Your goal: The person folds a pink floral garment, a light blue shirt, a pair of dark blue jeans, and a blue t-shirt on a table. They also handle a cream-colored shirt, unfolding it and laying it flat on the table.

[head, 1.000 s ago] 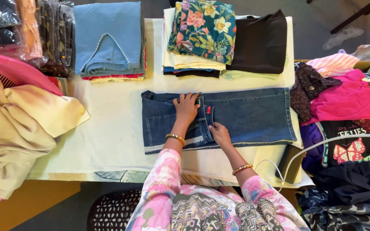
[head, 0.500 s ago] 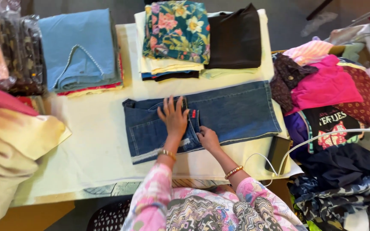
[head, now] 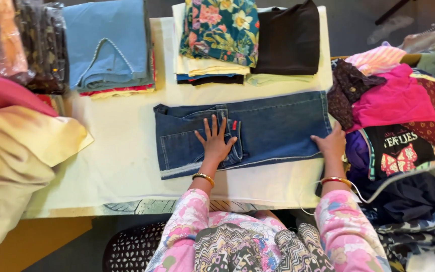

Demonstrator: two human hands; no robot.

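Lying flat – jeans (head: 273, 126) | long axis left-right | waistband left

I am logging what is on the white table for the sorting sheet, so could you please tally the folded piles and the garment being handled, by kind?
Denim jeans lying flat: 1, the jeans under the left hand and right hand.
Folded piles at the back: 3, the light blue pile, the floral-topped pile, the black pile.
Total: 4.

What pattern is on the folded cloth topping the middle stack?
The folded cloth is teal with pink and yellow flowers, clearest in the head view.
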